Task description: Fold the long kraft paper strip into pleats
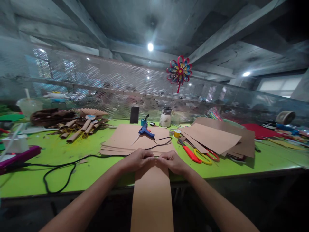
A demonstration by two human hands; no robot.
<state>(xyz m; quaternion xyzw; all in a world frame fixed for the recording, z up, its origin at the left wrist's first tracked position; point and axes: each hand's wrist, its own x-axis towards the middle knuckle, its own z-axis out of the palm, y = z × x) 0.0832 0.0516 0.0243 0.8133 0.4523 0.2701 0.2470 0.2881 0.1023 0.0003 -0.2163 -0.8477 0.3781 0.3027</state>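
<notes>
Long paper strip pinched at its far end, with a glue gun close by

The far end of a brown paper strip (152, 196) is pinched between the fingers of the left hand (138, 160) and the right hand (176, 162), which are held almost together. The strip lies at the near edge of the green table (84, 174), with most of its length reaching past that edge toward the body.

A crooked crease could be made if one side were pressed harder or pulled further than the other. With the near part unsupported by the table, the paper could also be bent or dragged askew by its own weight. The black cord (96, 156) runs just beyond the knuckles; if it were snagged, the blue glue gun (146, 130) could be pulled off the paper stack (118, 138), and fingers could be burned should its nozzle be hot, which cannot be told.

The strip's long axis is pointed straight away from the body, toward the stack. Its far end is partly covered by the fingers, and its near end is cut off by the bottom of the view.
</notes>
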